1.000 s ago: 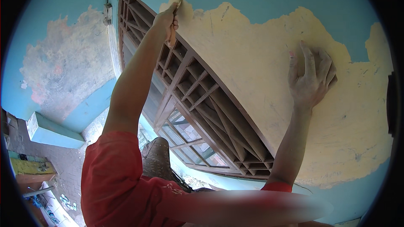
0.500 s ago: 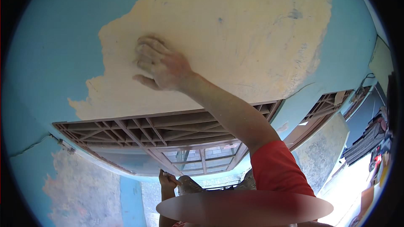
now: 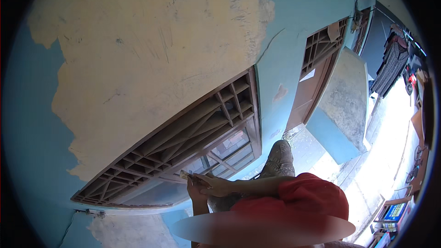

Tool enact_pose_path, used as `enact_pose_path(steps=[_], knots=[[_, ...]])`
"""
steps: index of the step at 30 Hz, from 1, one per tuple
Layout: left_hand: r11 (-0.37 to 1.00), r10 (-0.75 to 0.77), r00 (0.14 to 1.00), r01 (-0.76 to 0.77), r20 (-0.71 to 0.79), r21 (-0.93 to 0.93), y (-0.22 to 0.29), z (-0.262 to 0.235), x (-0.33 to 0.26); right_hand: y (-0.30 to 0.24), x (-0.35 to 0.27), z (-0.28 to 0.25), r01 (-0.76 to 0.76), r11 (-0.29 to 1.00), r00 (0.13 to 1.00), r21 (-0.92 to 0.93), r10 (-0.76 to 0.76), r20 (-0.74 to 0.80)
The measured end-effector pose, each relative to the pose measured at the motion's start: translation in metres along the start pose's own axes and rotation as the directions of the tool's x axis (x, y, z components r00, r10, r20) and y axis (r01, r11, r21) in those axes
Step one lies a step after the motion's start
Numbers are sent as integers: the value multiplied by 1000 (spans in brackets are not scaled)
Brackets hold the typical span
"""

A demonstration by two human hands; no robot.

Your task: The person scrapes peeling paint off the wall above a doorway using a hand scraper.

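My two hands meet low in the middle, in front of the window. My left hand [image 3: 196, 192] is closed around a small flat tool with a pale end [image 3: 184, 174]; its exact kind is too small to make out. My right hand [image 3: 214, 185] reaches across from the right, fingers closed at the same spot against the left hand and the tool. What lies between the fingers is partly hidden. Above them spreads the wall's bare, cream-coloured patch [image 3: 124, 64], scratched and marked with dark streaks, with ragged edges against the blue paint [image 3: 32, 110].
A wooden window with a slatted vent grille [image 3: 183, 131] sits below the patch. My bent knee [image 3: 279, 158] shows beneath. To the right are a brown door [image 3: 303, 98], a partly blue low wall [image 3: 342, 105], hanging clothes [image 3: 390, 64] and boxes [image 3: 395, 212].
My right hand has left the cream wall patch and come down to my left hand. The view has swung to the right, showing more of the door and the bright passage.
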State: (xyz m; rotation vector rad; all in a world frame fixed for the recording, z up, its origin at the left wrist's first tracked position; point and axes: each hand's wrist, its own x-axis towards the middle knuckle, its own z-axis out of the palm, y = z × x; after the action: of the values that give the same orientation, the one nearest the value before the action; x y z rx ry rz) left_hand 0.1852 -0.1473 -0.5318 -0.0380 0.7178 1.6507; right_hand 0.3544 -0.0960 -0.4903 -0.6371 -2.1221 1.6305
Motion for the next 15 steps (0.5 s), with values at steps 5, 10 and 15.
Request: enact_pose_path(steps=[5, 10, 15], knots=[[959, -5, 982, -50, 191, 278, -55, 50, 29, 26, -21, -48, -64, 992, 946, -113, 25, -323], [708, 156, 985, -164, 75, 687, -74, 90, 21, 23, -56, -90, -256, 962, 867, 99, 274, -416], [347, 328, 936, -247, 130, 905, -42, 96, 26, 75, -80, -95, -176, 874, 752, 453, 416, -511]])
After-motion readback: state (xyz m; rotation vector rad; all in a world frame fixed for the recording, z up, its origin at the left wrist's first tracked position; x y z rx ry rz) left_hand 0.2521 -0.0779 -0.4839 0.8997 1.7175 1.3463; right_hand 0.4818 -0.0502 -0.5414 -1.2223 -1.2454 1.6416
